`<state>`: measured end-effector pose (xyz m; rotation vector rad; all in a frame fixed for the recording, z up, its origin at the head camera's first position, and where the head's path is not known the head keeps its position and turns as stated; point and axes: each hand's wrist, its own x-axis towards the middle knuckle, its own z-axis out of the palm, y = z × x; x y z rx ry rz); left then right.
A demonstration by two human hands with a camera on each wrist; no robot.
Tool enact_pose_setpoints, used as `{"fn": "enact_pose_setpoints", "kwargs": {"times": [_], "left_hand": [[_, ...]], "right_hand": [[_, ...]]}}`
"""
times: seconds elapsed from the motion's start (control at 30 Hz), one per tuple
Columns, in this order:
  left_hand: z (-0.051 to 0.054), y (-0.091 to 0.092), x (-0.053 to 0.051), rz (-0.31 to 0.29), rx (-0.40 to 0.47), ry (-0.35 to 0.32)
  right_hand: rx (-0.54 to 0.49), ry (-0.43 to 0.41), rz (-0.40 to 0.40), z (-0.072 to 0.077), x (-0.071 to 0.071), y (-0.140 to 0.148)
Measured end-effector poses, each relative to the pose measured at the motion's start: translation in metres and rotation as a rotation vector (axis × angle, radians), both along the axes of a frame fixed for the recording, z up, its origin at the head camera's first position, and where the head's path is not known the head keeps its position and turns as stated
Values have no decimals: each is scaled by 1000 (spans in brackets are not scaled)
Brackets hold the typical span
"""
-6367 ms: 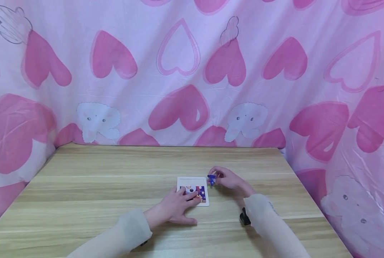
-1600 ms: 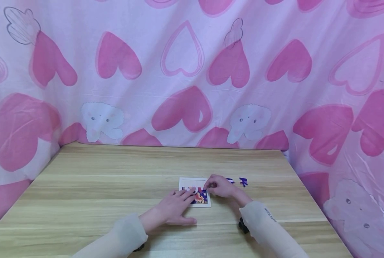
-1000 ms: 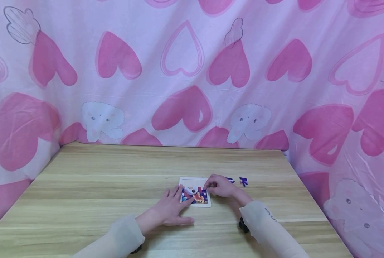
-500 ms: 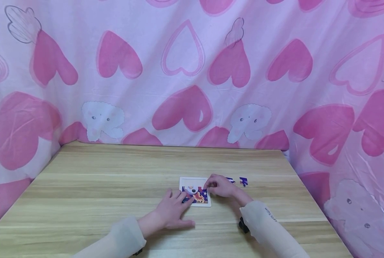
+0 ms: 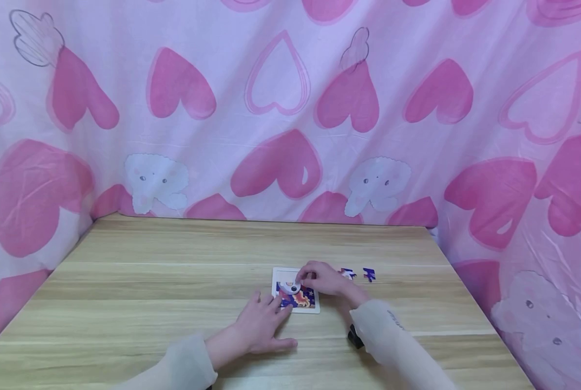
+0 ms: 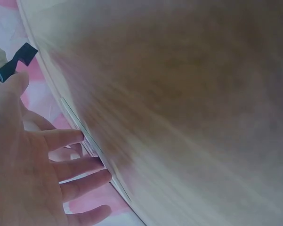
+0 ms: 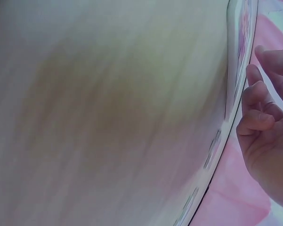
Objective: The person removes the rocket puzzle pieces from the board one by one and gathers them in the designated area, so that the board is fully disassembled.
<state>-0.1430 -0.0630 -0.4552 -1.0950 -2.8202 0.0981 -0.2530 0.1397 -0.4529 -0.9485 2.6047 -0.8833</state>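
In the head view a small jigsaw puzzle in a white frame [image 5: 276, 275] lies on the table. Purple, orange and white pieces [image 5: 302, 299] fill its lower part; the upper part is pale and bare. My left hand [image 5: 260, 324] rests with fingers spread at the frame's lower left, fingertips on the pieces. Over the upper right of the puzzle is my right hand [image 5: 321, 278], fingers bent and tips at the pieces. The right wrist view shows the right fingers [image 7: 272, 61] loosely bent, with nothing visible between them. Two loose jigsaw pieces, one white and purple [image 5: 348, 274], one purple [image 5: 369, 274], lie to the right.
The wooden table [image 5: 173, 271] reaches back to a pink curtain [image 5: 197, 146] printed with hearts, which also hangs along both sides. A dark strap part [image 5: 354, 337] shows under the right wrist.
Earlier the right hand held a purple piece beside the frame; now two pieces lie on the table. In the last half second it has moved left over the puzzle. The left fingers have drawn back slightly.
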Motion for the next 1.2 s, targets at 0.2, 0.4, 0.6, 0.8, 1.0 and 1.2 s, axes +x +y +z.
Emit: {"fn": "enact_pose_setpoints", "kwargs": {"times": [0.2,0.4,0.6,0.8,1.0,1.2], "left_hand": [[2,0,1,11,-11,-9],[4,0,2,15,-24,-16],[4,0,1,10,-28,-8],[3,0,1,2,-29,13],[3,1,0,4,-28,7],[4,1,0,9,-29,-8]], "right_hand": [[16,-28,-3,-1,-2,-13],[43,-31,9,-2,-6,-21],[95,-69,8,0,-9,-24],[133,-78,28,3,-10,-26],[143,-47,72,6,-9,-28],[151,-84,52,7,-7,-31]]}}
